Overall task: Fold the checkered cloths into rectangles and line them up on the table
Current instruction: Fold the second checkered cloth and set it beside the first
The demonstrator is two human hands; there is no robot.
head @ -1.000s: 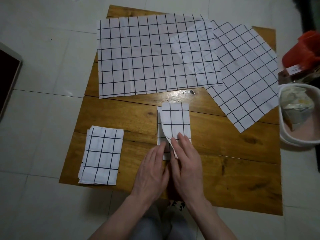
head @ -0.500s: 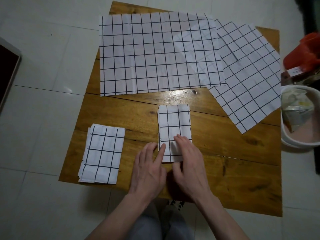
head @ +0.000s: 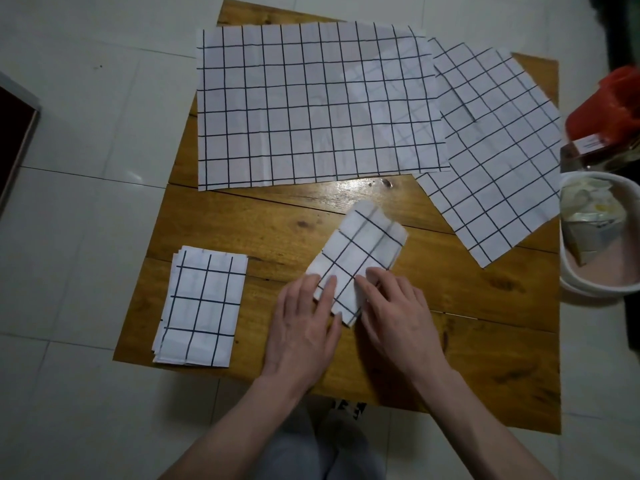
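Note:
A small folded checkered cloth (head: 360, 251) lies tilted on the wooden table (head: 485, 341), its far end turned to the right and blurred. My left hand (head: 304, 327) holds its near left corner, fingers on top. My right hand (head: 394, 313) grips its near right edge. Another folded checkered rectangle (head: 202, 306) rests flat at the table's front left. Two unfolded checkered cloths lie at the back: a large one (head: 311, 102) across the far left, and a second one (head: 498, 150), rotated, partly under it at the far right.
A white tub (head: 571, 271) with crumpled packaging stands off the table's right edge, with a red object (head: 609, 102) behind it. A dark framed panel (head: 14, 133) lies on the tiled floor at the left. My knees show below the table's front edge.
The folded cloth lay straight with both hands pressing it flat; now both hands grip its near end and it has swung clockwise, its far end moving right.

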